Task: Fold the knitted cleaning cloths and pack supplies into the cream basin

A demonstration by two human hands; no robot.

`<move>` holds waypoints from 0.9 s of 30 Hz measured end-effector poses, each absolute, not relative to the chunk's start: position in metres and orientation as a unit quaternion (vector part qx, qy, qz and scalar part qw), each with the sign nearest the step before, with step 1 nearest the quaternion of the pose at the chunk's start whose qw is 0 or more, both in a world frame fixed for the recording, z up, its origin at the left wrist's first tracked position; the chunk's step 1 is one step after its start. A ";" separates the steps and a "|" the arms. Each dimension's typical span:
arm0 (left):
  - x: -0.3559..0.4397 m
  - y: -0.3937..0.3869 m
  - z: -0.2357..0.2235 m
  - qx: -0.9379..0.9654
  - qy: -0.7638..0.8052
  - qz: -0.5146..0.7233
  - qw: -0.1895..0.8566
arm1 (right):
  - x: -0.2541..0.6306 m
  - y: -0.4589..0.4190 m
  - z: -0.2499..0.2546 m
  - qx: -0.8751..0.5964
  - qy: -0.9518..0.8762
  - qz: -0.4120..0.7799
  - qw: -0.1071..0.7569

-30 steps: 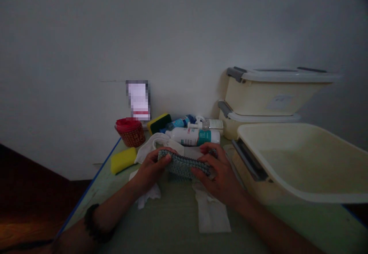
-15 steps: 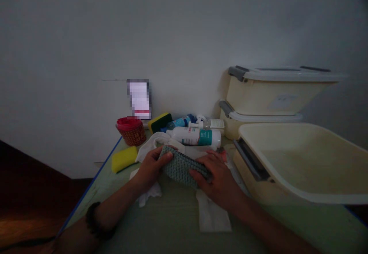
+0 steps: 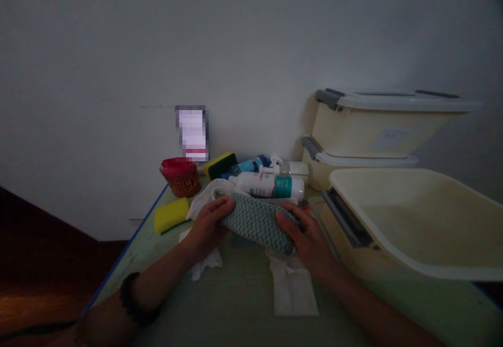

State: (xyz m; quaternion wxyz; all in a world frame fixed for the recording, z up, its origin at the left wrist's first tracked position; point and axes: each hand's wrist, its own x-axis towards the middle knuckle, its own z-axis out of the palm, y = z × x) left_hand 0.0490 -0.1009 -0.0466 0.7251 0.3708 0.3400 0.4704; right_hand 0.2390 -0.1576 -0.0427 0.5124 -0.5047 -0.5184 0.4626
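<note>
Cloth (image 3: 257, 221), grey-green knit, now turns its broad face up, vs mostly edge a sec ago, so more of it's on view. It's held btwn L hand (image 3: 208, 226) & R hand (image 3: 308, 234), fingers of each gripping an end, over tabletop (image 3: 220, 310), near side of white btl (image 3: 255, 183).

A grey-green cloth (image 3: 260, 222) with a coarse zigzag texture and dark edging is stretching between the left hand (image 3: 207, 225) and right hand (image 3: 308, 236), sloping lower toward its right end.
</note>
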 end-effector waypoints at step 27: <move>0.048 -0.107 -0.044 0.453 0.383 0.415 0.690 | 0.236 -0.154 -0.042 -0.365 -0.367 0.658 0.547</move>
